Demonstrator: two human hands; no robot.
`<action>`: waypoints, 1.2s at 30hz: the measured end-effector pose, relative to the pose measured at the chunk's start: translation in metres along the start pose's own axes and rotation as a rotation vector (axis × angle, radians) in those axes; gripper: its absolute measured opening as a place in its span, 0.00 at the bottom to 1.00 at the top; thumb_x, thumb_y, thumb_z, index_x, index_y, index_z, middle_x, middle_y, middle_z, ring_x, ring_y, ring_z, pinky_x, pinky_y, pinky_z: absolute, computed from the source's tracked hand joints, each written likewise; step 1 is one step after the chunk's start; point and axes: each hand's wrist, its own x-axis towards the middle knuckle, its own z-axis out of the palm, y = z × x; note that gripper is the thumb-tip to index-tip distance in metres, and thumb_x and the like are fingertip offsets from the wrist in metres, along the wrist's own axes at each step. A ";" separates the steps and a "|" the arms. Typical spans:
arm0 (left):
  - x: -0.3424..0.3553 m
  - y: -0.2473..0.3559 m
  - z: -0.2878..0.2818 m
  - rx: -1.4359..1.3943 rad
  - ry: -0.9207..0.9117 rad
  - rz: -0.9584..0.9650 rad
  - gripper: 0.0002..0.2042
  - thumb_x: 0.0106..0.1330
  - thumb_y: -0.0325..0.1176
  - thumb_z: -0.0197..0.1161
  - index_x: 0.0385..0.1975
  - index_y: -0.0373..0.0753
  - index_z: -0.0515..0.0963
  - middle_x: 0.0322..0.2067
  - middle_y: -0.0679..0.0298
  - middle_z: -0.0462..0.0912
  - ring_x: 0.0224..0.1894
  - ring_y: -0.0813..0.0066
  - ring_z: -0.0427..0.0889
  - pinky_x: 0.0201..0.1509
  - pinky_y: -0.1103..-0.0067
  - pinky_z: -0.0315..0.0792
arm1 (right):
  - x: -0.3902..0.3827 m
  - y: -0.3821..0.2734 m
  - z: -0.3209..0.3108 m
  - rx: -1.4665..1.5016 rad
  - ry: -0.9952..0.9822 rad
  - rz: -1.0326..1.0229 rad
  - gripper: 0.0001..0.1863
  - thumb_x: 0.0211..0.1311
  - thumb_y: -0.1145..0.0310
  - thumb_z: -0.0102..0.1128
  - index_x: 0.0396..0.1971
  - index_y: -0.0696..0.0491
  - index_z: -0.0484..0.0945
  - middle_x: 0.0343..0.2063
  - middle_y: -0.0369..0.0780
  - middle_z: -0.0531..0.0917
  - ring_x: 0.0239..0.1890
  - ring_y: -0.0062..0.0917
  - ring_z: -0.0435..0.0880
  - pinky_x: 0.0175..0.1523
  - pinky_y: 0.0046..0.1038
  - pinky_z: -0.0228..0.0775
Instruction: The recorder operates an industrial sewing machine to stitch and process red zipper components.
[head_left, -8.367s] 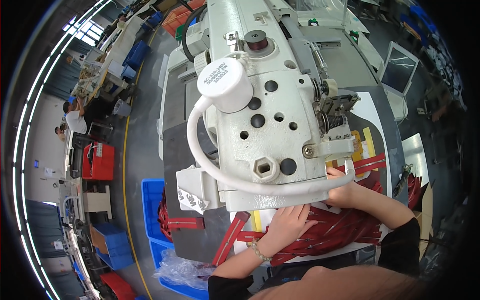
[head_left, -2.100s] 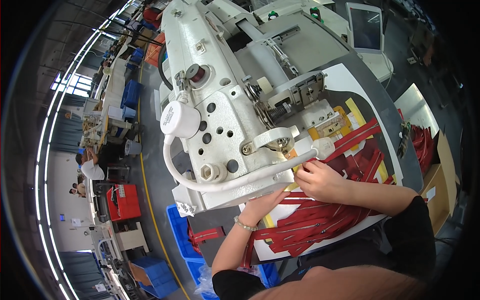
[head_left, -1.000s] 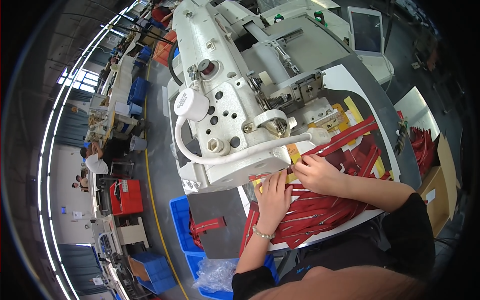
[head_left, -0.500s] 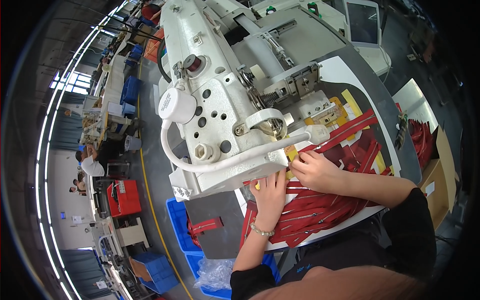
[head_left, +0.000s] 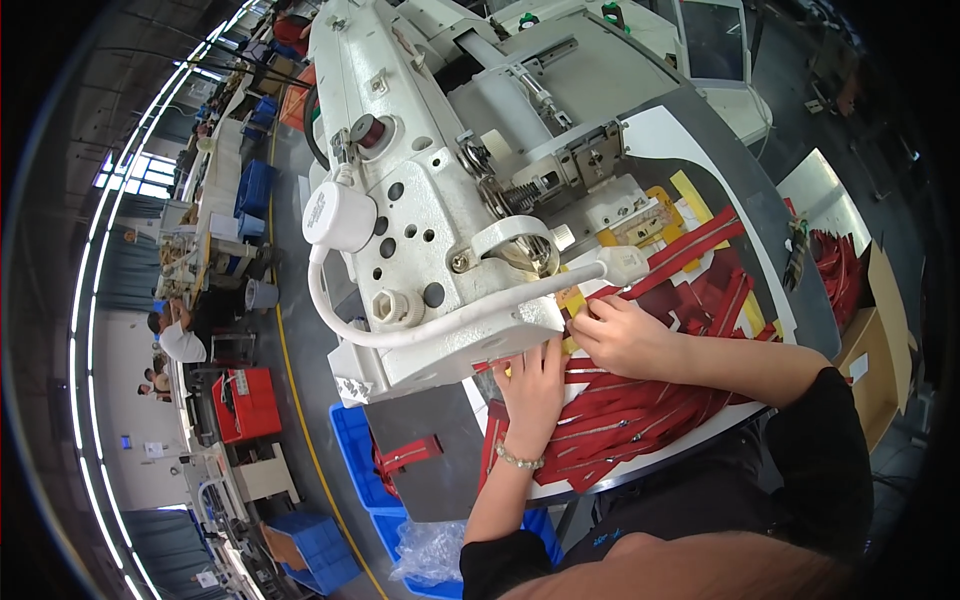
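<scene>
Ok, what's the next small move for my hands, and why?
I'd probably draw your left hand back slightly from the white metal sewing-machine head: its fingertips appear close to the head's lower edge, and the space underneath is mostly hidden. Your right hand seems near too, beside the red zipper strip with metal teeth.

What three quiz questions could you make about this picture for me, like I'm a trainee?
1. True or false: the beaded bracelet is on the right wrist.

2. Pick one. What is heaped by the near edge of the table?
A) white ropes
B) red zippers
C) green bottles

3. Which hand is nearer to the cardboard box?

Key:
1. False; it is on the left one.
2. B.
3. The right hand.
</scene>
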 end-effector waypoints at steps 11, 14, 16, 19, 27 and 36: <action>0.003 0.002 0.000 -0.033 -0.022 -0.001 0.22 0.59 0.41 0.64 0.55 0.50 0.75 0.43 0.71 0.75 0.46 0.73 0.72 0.53 0.65 0.58 | -0.002 0.004 0.004 0.026 0.029 -0.014 0.12 0.47 0.68 0.57 0.32 0.57 0.78 0.33 0.38 0.73 0.37 0.28 0.75 0.43 0.27 0.70; 0.001 0.000 0.002 -0.003 -0.017 -0.003 0.22 0.59 0.41 0.64 0.55 0.50 0.75 0.43 0.71 0.75 0.46 0.74 0.72 0.53 0.65 0.57 | -0.002 0.004 0.006 0.022 0.033 -0.017 0.11 0.47 0.68 0.57 0.32 0.57 0.78 0.33 0.38 0.73 0.37 0.29 0.75 0.43 0.28 0.70; 0.002 0.000 0.001 -0.013 -0.022 0.006 0.22 0.59 0.41 0.64 0.55 0.50 0.75 0.43 0.72 0.75 0.46 0.74 0.72 0.52 0.65 0.58 | -0.002 0.004 0.007 0.018 0.023 -0.022 0.11 0.47 0.69 0.57 0.32 0.58 0.78 0.33 0.38 0.73 0.37 0.29 0.75 0.43 0.28 0.70; 0.002 0.001 0.000 -0.012 -0.018 0.015 0.22 0.59 0.40 0.64 0.55 0.50 0.75 0.42 0.72 0.75 0.45 0.74 0.72 0.51 0.66 0.58 | -0.004 0.005 0.005 0.052 -0.011 -0.014 0.17 0.48 0.69 0.57 0.39 0.60 0.78 0.35 0.39 0.75 0.39 0.29 0.76 0.44 0.29 0.72; 0.001 0.002 -0.001 0.005 -0.011 0.001 0.22 0.58 0.40 0.65 0.54 0.51 0.75 0.43 0.72 0.75 0.46 0.73 0.72 0.50 0.66 0.58 | -0.011 0.009 0.000 0.115 0.015 0.002 0.13 0.48 0.70 0.58 0.35 0.57 0.74 0.38 0.42 0.76 0.41 0.34 0.77 0.47 0.32 0.72; -0.001 -0.007 0.004 -0.046 0.004 0.000 0.20 0.57 0.41 0.66 0.51 0.50 0.77 0.47 0.69 0.75 0.51 0.69 0.71 0.51 0.65 0.57 | -0.028 0.031 0.003 0.377 0.039 -0.077 0.13 0.47 0.76 0.59 0.35 0.60 0.72 0.49 0.49 0.76 0.50 0.40 0.77 0.54 0.34 0.71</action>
